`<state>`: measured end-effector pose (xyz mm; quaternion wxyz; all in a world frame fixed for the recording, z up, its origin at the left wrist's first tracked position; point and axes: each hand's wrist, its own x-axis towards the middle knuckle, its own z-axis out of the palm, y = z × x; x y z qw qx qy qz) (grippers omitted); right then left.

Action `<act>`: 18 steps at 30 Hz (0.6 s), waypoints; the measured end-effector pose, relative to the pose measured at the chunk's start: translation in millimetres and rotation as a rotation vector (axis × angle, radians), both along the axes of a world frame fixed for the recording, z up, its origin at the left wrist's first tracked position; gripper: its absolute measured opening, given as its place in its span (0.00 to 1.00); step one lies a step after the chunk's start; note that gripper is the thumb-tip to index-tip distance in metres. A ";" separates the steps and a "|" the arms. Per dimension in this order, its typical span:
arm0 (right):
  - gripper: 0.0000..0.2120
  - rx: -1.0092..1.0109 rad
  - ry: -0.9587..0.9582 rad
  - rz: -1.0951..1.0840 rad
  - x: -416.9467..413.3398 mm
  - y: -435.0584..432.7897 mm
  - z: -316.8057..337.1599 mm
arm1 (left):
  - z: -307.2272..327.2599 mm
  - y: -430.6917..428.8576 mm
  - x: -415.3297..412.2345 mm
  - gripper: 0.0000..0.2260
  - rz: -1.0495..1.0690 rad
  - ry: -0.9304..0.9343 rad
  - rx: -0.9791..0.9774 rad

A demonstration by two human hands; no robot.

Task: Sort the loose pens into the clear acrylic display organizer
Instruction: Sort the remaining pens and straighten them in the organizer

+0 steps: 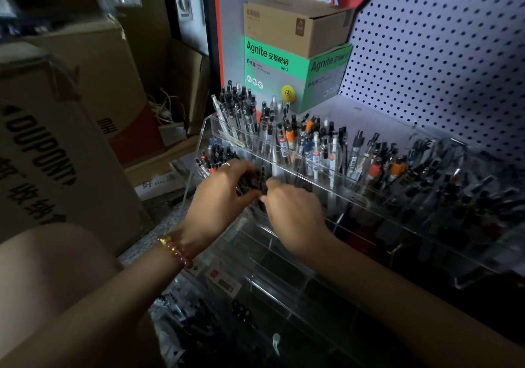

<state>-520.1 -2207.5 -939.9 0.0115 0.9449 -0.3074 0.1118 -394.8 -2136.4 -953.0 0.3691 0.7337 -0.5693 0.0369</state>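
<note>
Bottom of frame: both forearms are reaching in over the low front tiers of the acrylic organizer.

Centre: the left hand is gripping a bundle of dark pens, its grip curled round them. The right hand is pinching at the bundle's near end, its grip narrow.

Step, as I read it: feeding pens from the bundle into a middle-tier compartment. The next move is likely calling for one pen to be teased free and stood upright.

Beyond: the rear tiers are standing crowded with pens. The pale surface is carrying a green box with a cardboard box on top. Pegboard upper right, cartons at left.
</note>
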 end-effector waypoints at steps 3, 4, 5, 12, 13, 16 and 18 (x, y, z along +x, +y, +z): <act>0.13 0.199 -0.125 0.024 0.4 -0.7 -2.5 | 1.7 0.8 3.0 0.18 0.065 -0.021 -0.012; 0.13 0.236 -0.155 0.031 -0.1 -0.6 -2.2 | 2.1 1.1 3.9 0.18 0.058 0.000 -0.022; 0.15 0.254 -0.173 0.042 -0.5 -0.3 -2.0 | 2.7 1.8 4.4 0.18 0.047 0.029 -0.030; 0.20 0.265 -0.191 0.126 -3.8 2.1 0.5 | 5.7 6.3 9.4 0.19 0.024 0.059 -0.043; 0.21 0.255 -0.177 0.129 -4.0 3.4 0.5 | 5.4 6.1 10.0 0.19 0.017 0.050 -0.043; 0.17 0.219 -0.144 0.113 -3.9 7.5 2.1 | 4.1 6.4 8.7 0.19 0.012 -0.006 -0.032; 0.14 0.186 -0.144 0.107 -3.3 7.8 2.6 | 3.1 6.7 8.0 0.18 0.027 -0.060 -0.037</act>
